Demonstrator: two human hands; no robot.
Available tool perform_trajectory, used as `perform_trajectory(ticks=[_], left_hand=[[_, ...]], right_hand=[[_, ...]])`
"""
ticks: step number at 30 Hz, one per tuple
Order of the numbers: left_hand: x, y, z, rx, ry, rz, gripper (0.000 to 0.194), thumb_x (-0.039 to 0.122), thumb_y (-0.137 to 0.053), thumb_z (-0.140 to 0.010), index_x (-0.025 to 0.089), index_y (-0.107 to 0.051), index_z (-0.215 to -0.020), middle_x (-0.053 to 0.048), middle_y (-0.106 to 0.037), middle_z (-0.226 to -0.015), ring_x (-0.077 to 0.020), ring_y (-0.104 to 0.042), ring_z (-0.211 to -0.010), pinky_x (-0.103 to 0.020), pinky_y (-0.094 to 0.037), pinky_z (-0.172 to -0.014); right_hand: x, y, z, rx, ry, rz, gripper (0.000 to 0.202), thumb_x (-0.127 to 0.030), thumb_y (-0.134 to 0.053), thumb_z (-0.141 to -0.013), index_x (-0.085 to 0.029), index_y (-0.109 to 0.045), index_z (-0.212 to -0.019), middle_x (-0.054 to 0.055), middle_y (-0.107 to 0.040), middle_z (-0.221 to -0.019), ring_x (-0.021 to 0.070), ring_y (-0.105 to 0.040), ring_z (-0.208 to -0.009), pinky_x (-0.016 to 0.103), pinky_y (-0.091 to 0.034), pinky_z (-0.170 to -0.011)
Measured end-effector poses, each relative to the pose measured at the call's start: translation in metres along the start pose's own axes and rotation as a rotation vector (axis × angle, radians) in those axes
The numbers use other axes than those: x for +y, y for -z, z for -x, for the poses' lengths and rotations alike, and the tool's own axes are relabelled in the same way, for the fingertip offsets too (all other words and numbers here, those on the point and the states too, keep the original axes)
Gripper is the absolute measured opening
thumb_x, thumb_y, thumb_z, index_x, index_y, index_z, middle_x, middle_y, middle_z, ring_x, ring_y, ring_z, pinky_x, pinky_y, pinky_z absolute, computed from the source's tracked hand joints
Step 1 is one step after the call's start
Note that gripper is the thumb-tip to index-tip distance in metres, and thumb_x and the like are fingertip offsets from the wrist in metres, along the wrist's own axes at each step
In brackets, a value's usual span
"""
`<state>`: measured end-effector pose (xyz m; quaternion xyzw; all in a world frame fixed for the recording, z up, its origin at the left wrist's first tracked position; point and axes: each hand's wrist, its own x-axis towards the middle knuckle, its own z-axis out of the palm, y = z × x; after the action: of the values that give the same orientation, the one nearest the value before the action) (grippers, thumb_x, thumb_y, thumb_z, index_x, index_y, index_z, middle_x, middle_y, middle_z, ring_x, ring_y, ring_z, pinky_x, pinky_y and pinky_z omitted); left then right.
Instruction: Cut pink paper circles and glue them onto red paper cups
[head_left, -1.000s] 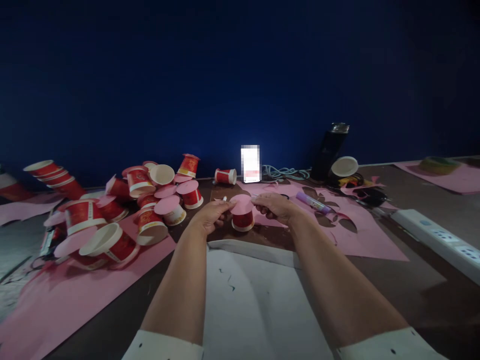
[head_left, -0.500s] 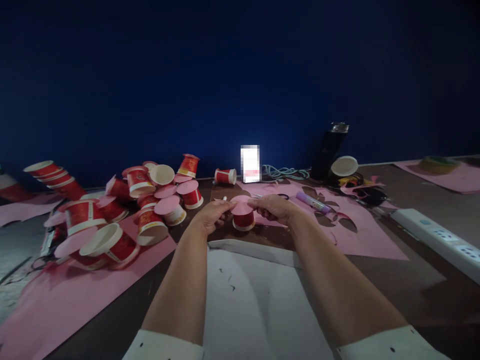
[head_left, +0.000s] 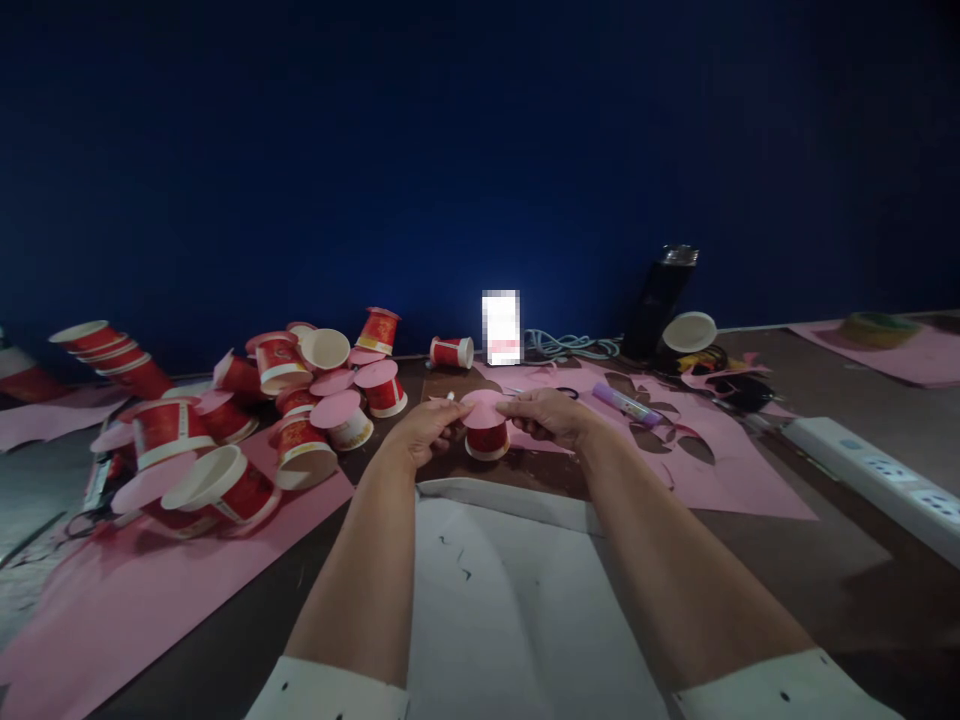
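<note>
A red paper cup (head_left: 487, 443) stands upside down on the brown table before me, its white rim downward. A round pink paper disc (head_left: 484, 409) lies on top of it, wider than the cup's base. My left hand (head_left: 430, 430) pinches the disc's left edge between thumb and fingers. On the opposite edge, my right hand (head_left: 545, 414) grips the disc the same way, fingers curled. A small white tip pokes up by the left fingers; what it belongs to is hidden.
At left, several red cups (head_left: 171, 430) with pink discs lie heaped on pink paper (head_left: 225, 590). Rightward are a purple glue stick (head_left: 626, 404), cut pink sheet (head_left: 735, 480), power strip (head_left: 870, 470) and dark flask (head_left: 660, 305). A lit phone (head_left: 501, 328) stands behind the hands.
Almost nothing differs. Both hands stay on the disc's edges, and the cup has kept its place; the view has shifted very slightly.
</note>
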<state>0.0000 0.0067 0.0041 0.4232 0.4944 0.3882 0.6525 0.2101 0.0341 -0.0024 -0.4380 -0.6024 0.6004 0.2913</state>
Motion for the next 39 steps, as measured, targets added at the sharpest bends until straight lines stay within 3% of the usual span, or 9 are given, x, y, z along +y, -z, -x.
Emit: perform_trajectory(ticks=[39], left_hand=[[0.0006, -0.0025, 0.0008, 0.034, 0.006, 0.008, 0.041, 0.039, -0.081, -0.057, 0.015, -0.049, -0.069, 0.006, -0.041, -0.056, -0.0003, -0.032, -0.043, -0.012, -0.011, -0.038]], right_hand=[[0.0003, -0.0012, -0.0022, -0.021, -0.080, -0.108, 0.027, -0.039, -0.073, -0.068, -0.017, -0.058, -0.067, 0.000, -0.055, -0.061, 0.0057, -0.036, -0.048, 0.020, -0.021, -0.040]])
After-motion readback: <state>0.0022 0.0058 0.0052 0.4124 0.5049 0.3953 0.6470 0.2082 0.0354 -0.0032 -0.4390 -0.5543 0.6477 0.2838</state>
